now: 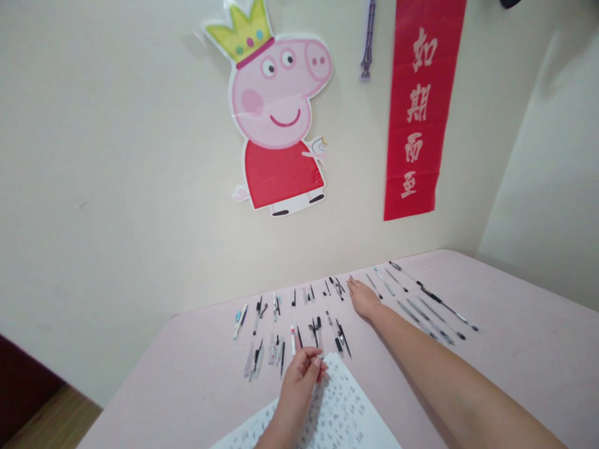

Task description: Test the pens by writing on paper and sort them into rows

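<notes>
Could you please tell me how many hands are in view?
2: the left hand near the far corner of the white sheet, and the right hand beside pens towards the wall. No others show.

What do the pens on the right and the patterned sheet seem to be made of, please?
Pens: probably smooth plastic, as several barrels look see-through. Patterned sheet: perhaps matt paper, given its straight edges and lack of shine, though thin plastic is possible.

The left hand (303,369) hides part of 1 white sheet (349,405), cropped by the bottom edge.
</notes>
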A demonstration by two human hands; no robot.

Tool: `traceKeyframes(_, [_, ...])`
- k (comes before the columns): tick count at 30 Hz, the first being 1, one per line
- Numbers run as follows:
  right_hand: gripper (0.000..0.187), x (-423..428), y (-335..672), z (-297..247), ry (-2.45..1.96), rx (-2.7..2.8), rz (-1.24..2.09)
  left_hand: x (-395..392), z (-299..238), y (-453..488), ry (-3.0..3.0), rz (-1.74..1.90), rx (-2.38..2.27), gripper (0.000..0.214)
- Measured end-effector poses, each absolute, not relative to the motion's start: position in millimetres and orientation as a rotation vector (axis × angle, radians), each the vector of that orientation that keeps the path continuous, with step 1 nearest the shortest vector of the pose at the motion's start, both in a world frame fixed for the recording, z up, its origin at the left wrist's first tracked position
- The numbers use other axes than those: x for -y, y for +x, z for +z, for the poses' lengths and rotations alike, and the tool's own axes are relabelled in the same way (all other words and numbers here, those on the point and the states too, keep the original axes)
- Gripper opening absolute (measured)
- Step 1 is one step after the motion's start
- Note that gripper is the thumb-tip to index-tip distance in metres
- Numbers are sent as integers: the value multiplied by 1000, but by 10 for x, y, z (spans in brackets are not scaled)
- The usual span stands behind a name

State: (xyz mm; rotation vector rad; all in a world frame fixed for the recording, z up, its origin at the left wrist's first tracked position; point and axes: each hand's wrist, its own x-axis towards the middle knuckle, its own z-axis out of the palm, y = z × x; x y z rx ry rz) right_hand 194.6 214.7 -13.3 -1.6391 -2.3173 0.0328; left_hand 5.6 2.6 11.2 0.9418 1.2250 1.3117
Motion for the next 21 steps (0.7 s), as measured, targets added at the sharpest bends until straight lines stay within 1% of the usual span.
traceKeyframes(5, [50, -2153, 1988, -218, -1625, 2290, 101, -22, 111, 54, 971, 1311, -1219, 37])
traceKeyframes(10, [56, -1942, 2073, -205, -1632, 2282, 130, -21, 117, 60, 978, 1309, -1211, 35])
traceKeyframes(15, [55, -1562, 2151, -233, -1612, 2232, 190, -12, 120, 66, 967, 1308, -1215, 35])
traceKeyframes(18, [55, -1287, 2181, -217, -1615, 2252, 125, -11, 129, 70, 961, 1310, -1204, 36])
traceKeyframes(21, [48, -1045, 2194, -125, -1673, 2268, 65, -17, 133, 75, 949, 1310, -1188, 36])
